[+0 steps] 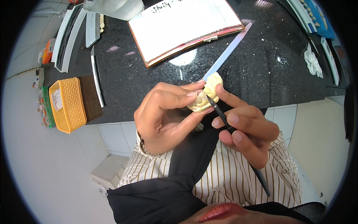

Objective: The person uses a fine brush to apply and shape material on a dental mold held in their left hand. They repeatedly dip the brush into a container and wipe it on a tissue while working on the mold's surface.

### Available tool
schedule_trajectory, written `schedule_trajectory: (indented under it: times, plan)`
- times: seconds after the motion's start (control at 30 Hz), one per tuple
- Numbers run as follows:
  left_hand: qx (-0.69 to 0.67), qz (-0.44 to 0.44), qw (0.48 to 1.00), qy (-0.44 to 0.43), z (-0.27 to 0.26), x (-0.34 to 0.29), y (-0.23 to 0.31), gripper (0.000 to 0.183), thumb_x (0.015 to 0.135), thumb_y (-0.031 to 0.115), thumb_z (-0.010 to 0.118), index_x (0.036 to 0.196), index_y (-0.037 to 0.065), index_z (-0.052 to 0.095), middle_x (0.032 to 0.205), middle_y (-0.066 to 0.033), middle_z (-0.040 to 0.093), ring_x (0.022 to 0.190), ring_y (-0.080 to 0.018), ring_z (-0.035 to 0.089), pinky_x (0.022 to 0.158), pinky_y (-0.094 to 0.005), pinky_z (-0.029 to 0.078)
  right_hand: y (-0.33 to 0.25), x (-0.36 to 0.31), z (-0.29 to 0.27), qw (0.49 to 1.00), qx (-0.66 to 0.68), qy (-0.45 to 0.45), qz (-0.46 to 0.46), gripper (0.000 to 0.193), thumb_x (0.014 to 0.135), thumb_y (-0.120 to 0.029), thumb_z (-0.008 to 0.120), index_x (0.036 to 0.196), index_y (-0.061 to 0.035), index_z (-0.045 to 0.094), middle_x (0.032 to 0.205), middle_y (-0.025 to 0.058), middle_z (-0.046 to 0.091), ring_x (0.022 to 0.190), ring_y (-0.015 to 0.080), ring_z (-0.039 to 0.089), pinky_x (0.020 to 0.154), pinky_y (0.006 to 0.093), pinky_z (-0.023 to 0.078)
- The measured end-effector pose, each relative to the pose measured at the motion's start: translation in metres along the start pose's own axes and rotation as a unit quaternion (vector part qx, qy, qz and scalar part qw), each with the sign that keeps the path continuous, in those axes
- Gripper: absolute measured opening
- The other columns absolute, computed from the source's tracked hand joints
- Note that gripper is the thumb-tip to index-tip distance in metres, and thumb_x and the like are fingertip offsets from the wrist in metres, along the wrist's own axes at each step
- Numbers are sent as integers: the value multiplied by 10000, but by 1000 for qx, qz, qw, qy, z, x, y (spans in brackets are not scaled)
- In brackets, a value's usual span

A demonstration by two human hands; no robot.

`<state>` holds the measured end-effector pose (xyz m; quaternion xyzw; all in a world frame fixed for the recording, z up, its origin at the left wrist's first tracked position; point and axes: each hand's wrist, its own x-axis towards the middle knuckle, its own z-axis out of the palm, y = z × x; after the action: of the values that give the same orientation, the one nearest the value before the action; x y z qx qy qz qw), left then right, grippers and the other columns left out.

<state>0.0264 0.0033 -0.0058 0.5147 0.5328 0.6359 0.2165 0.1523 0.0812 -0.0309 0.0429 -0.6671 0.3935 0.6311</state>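
Note:
My left hand [158,115] holds a pale yellow dental cast [213,83] between thumb and fingers, just above the near edge of the dark counter. The cast is curved, with moulded teeth along it. My right hand [251,127] grips a slim black pen-like tool [220,112], whose pointed tip meets the teeth near the middle of the cast. The right index finger reaches past the tool to the cast's right side. Below the right hand, the tool's tail end slants down in front of the striped shirt. My left fingers hide part of the cast.
Behind the hands lie an open notebook [190,28] and a bluish flat strip [231,50]. To the left are a slim knife [96,78], a yellow basket [76,106] and a clear container [119,7]. Crumpled tissue [312,61] lies at right, near a blue tray [320,22].

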Motion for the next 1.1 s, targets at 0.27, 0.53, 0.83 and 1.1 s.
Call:
schedule_trajectory:
  times: [0.27, 0.53, 0.83, 1.1]
  plan:
    - [-2, -2, 1000, -1, 0, 0, 0, 287, 671, -61, 740, 886, -59, 549, 843, -171, 591, 853, -242, 643, 825, -402, 546, 1, -2, 1, 1000, -13, 6, -9, 212, 712, 100, 648, 836, 27, 492, 970, 222, 516, 655, 201, 573, 794, 609, 491]
    - [-9, -39, 999, 7, -1, 0, 5, 302, 657, -67, 749, 887, -61, 554, 838, -174, 592, 852, -253, 644, 807, -388, 553, -3, -2, -8, 995, -25, -92, 7, 209, 834, 91, 503, 1009, 3, 429, 1040, 192, 411, 731, 232, 588, 845, 645, 458]
    - [10, -31, 999, 22, 1, 0, 5, 314, 642, -67, 761, 880, -61, 558, 827, -170, 594, 852, -268, 648, 779, -362, 560, -1, -4, 1, 1000, -9, -24, 0, 220, 681, 144, 621, 813, 20, 495, 997, 220, 508, 668, 206, 567, 816, 641, 462]
    - [15, -19, 999, 26, 2, 0, 4, 309, 644, -72, 757, 880, -64, 556, 824, -170, 593, 825, -241, 647, 790, -380, 556, -1, -4, 3, 1000, -22, -16, -9, 206, 690, 149, 605, 820, 33, 495, 997, 220, 501, 658, 204, 560, 811, 650, 458]
